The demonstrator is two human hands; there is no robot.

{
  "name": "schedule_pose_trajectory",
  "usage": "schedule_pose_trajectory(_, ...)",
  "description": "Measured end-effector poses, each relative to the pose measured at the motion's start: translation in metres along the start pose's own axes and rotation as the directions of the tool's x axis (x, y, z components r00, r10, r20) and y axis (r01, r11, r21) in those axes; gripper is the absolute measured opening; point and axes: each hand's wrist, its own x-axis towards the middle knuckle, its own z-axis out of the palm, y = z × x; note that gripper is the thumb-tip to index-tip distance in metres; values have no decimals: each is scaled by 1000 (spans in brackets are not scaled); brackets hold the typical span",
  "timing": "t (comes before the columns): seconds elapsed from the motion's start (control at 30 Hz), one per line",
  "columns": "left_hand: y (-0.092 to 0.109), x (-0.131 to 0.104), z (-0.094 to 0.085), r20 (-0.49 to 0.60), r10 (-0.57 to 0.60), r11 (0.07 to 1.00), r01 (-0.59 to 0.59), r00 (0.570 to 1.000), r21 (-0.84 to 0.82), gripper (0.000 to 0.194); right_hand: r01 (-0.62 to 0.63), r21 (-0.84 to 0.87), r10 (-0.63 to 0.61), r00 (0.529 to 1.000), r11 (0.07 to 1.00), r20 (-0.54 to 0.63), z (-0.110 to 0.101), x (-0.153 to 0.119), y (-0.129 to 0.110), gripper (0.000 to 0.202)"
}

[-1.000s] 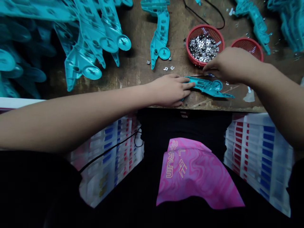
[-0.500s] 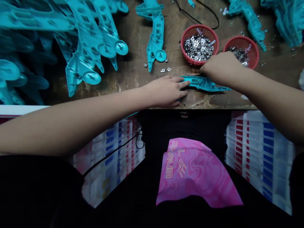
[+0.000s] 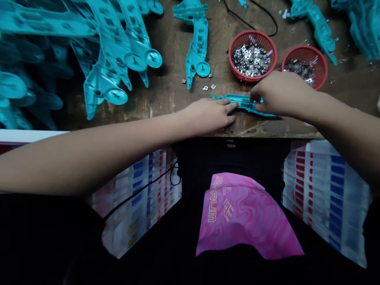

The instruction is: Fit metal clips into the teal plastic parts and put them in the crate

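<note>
A long teal plastic part (image 3: 245, 106) lies on the wooden table near its front edge. My left hand (image 3: 212, 114) rests over its left portion, fingers stretched out and slightly spread, fingertips touching it. My right hand (image 3: 279, 91) is closed in a pinch above the right portion, holding a thin metal rod-like tool (image 3: 242, 101) that points left toward my left fingers. The tool's other end is hidden in my right hand. Just behind that hand are two red baskets: one basket (image 3: 230, 65) holds small shiny metal clips (image 3: 251, 59), the other (image 3: 322, 73) darker small metal pieces.
A heap of teal parts (image 3: 113, 51) fills the left side. Another teal part (image 3: 199, 43) lies at the middle back, and more (image 3: 319, 31) at the back right. Loose clips (image 3: 205, 88) and a black cord (image 3: 268, 18) lie on the table (image 3: 166, 79).
My right hand has turned and shifted slightly down, so the thin metal tool now shows over the teal part. The teal part has shifted left and turned slightly under my left hand.
</note>
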Motion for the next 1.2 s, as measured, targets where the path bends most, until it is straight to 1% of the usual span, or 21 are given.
schedule_pose_trajectory(0.07,3,0,-5,45,5,998,-7,999,61,60,-24,-12,24,1000,1000,16,5,2,-1,38)
schedule_pose_trajectory(0.1,5,1,-9,76,8,996,-15,997,92,59,-39,-32,40,999,999,23,5,3,-4,39)
schedule_pose_trajectory(0.17,6,2,-14,88,12,993,-22,996,115,51,-66,-114,68,998,991,13,2,4,-11,41)
schedule_pose_trajectory(0.2,5,2,-14,75,24,993,-32,997,112,46,-74,-162,75,997,984,0,-1,4,-13,41)
schedule_pose_trajectory(0.27,3,2,-12,2,52,996,-52,999,76,42,-74,-209,70,997,975,-24,-5,3,-14,39)
schedule_pose_trajectory(0.3,1,2,-9,-48,63,997,-61,997,46,46,-64,-199,59,998,978,-33,-6,2,-12,39)
schedule_pose_trajectory(0.37,-1,2,0,-146,59,998,-63,988,-17,61,-39,-143,34,999,989,-37,-3,1,-3,41)
schedule_pose_trajectory(0.4,-2,3,4,-174,45,998,-54,984,-45,68,-33,-121,29,999,992,-35,0,1,2,42)
schedule_pose_trajectory(0.43,-2,3,8,-177,27,997,-40,984,-70,73,-34,-106,31,999,994,-30,3,2,8,42)
schedule_pose_trajectory(0.47,-2,4,12,-153,10,996,-24,988,-88,77,-38,-98,35,999,995,-28,6,2,13,42)
schedule_pose_trajectory(0.57,-1,6,21,-8,-33,994,32,999,-102,88,-38,-92,35,999,995,-33,13,4,22,42)
schedule_pose_trajectory(0.6,-1,7,23,23,-39,994,41,999,-99,94,-35,-103,32,999,994,-37,15,5,23,43)
schedule_pose_trajectory(0.63,-1,8,24,36,-39,994,42,999,-99,101,-36,-125,31,999,991,-39,15,5,23,44)
schedule_pose_trajectory(0.7,-2,10,25,28,-27,994,29,999,-108,116,-45,-182,40,999,982,-32,15,5,20,47)
schedule_pose_trajectory(0.77,-3,11,26,18,-17,993,19,1000,-117,123,-52,-233,51,999,971,-11,15,5,15,46)
schedule_pose_trajectory(0.87,-4,12,26,28,-22,994,25,999,-107,123,-76,-271,78,997,960,-4,14,7,6,39)
schedule_pose_trajectory(0.97,-4,13,26,30,-23,995,26,999,-94,120,-79,-266,82,997,961,0,13,11,3,40)
schedule_pose_trajectory(1.07,-5,13,25,26,-19,997,21,999,-77,116,-51,-259,65,997,965,47,16,16,6,45)
schedule_pose_trajectory(1.13,-4,13,24,38,-11,998,13,999,-61,113,-53,-260,65,997,964,35,22,17,10,46)
schedule_pose_trajectory(1.2,-2,13,23,54,-8,999,11,999,-49,113,-48,-243,48,999,969,-7,26,18,15,47)
